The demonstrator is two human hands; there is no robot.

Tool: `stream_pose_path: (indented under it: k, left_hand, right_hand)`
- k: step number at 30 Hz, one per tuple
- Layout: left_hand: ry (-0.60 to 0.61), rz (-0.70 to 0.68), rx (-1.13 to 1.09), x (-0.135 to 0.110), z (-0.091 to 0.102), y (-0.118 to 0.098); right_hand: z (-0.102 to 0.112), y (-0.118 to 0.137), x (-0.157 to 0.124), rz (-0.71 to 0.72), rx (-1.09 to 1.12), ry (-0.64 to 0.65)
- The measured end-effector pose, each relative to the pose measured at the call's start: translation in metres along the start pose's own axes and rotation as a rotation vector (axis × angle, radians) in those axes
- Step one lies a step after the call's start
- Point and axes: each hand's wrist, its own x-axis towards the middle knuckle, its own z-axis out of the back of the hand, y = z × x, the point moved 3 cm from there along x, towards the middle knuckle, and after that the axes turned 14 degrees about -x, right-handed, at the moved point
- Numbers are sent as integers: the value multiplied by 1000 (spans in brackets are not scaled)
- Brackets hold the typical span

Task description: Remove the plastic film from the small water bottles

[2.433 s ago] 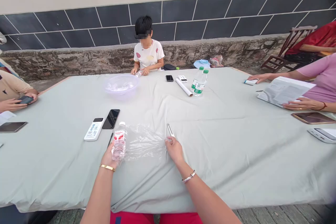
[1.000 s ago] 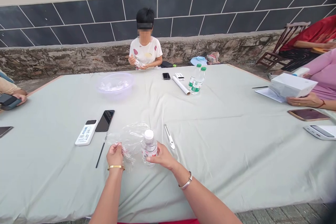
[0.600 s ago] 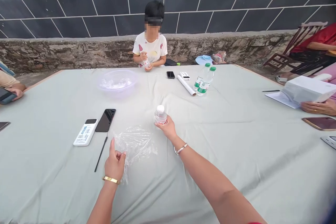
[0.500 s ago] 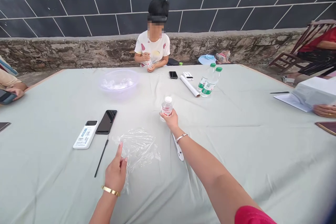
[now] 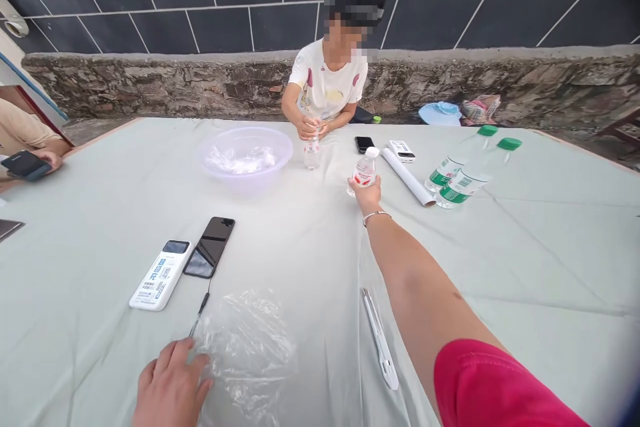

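2 items are at the person's hands. The bottle, of clear plastic, has its white cap in place and a white label with red markings; from here it looks nearly upright, leaning slightly to the right, its lower part clasped by the right hand toward the far side of the counter. Whether its base touches the surface cannot be told. The plastic film, thin, transparent and crumpled, with bright creases, lies loosely spread near the person, well apart from the bottle, its left edge just beside the left hand.
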Motion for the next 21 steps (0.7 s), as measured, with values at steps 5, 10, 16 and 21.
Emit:
stream_pose_path:
  k: [5,10,16,21]
  left_hand:
    - [240,5,-176,7,13,-34]
    - [365,-53,-904,-1,48,-93]
    - [39,150,-1670,10,94,-88]
    - [-363,103,-1445,20,78,-103]
  right_hand:
    - [40,26,-119,22,90,225]
    - [81,78,-288,784,478,1174]
    - [95,65,-349,505,328,1373]
    - [121,73,-359,813,-19,950]
